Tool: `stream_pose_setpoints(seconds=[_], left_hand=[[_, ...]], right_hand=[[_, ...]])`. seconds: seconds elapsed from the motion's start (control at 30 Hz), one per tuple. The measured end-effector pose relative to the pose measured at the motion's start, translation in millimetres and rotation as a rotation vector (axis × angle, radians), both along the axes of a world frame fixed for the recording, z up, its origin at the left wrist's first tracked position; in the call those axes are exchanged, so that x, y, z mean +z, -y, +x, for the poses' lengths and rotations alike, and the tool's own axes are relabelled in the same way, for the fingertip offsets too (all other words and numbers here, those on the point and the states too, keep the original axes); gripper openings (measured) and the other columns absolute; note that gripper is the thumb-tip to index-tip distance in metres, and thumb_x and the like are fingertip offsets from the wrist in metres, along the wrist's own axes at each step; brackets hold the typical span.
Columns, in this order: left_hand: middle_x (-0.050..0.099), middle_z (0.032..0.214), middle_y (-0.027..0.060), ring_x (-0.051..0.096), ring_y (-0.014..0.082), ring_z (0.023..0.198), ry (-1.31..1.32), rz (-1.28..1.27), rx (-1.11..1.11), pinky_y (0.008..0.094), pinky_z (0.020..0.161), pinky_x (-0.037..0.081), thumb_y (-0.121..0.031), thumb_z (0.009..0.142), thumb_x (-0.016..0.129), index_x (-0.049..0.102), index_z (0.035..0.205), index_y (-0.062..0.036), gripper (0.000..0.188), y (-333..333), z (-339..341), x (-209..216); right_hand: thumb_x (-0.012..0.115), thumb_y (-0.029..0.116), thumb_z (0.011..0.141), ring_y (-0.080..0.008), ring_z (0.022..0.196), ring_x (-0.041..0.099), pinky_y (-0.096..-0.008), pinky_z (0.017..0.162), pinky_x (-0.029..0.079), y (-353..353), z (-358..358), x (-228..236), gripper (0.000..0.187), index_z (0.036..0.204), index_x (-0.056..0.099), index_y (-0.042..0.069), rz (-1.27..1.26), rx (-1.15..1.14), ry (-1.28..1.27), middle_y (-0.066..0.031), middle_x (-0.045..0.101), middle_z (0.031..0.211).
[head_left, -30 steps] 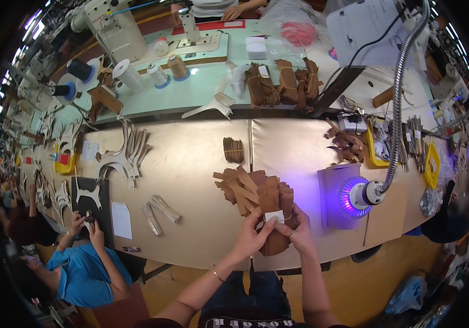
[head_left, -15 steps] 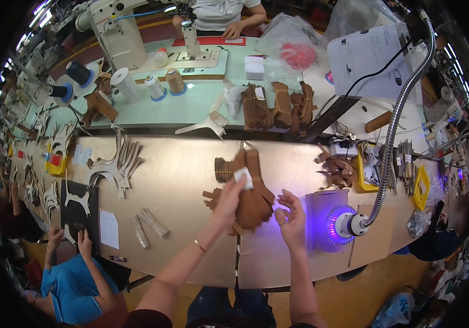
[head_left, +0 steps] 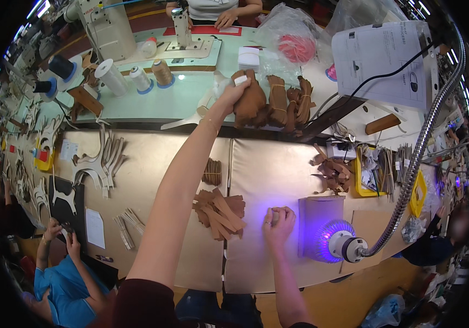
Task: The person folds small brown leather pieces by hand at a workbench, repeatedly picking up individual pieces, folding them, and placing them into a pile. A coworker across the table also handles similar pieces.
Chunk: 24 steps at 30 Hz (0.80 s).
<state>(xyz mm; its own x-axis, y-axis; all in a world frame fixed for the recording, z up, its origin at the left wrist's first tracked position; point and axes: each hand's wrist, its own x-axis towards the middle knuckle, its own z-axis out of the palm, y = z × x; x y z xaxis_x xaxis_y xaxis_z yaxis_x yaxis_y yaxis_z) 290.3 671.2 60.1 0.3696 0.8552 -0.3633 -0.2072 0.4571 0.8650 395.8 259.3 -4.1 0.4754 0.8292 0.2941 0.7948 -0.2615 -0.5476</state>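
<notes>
Stretched far forward, my left hand (head_left: 235, 94) grips a bundle of brown leather strips (head_left: 252, 104) with a small white tag by its top. The bundle is over the far worktop, beside other banded bundles of brown strips (head_left: 278, 101). My right hand (head_left: 279, 223) rests low over the near table with its fingers curled in; whether a small thing is in them I cannot make out. Left of it lies a loose pile of brown leather strips (head_left: 220, 213). A short banded brown bundle (head_left: 212, 171) sits just beyond the pile, partly behind my left forearm.
A lit purple lamp (head_left: 335, 240) on a metal gooseneck (head_left: 409, 191) stands right of my right hand. Beyond the table are a sewing machine (head_left: 182, 46) and thread spools (head_left: 163, 74). Pale cut pieces (head_left: 100, 164) lie left; a yellow tray (head_left: 361, 172) is right. Co-workers sit nearby.
My left hand has carried the tagged brown bundle forward from the near table to the far row of bundles. My right hand has dropped slightly left and its fingers have curled in.
</notes>
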Motion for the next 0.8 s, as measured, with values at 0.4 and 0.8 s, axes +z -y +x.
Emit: stream_pose_setpoints(seconds=[0.4,0.8], left_hand=[[0.064,0.117,0.0297,0.056,0.0437,0.119,-0.953,0.556,0.006,0.0452,0.101,0.045,-0.064,0.082,0.062,0.066,0.116,0.006,0.078,-11.3,4.0,-23.3],[0.054,0.121,0.0268,0.056,0.0421,0.115,-1.351,0.801,0.052,0.052,0.089,0.049,-0.058,0.085,0.066,0.06,0.113,0.0054,0.069,19.1,12.3,32.7]], right_hand=[[0.069,0.016,0.084,-0.0349,0.098,0.053,-0.0474,0.085,0.043,-2.9,-1.2,2.8,0.017,0.094,0.062,0.005,-0.014,-0.005,0.02,-0.0159,0.054,0.101],[0.069,0.016,0.083,-0.0355,0.099,0.053,-0.0479,0.085,0.043,-3.7,-1.4,2.8,0.018,0.095,0.061,0.005,-0.029,-0.017,0.037,-0.0165,0.054,0.102]])
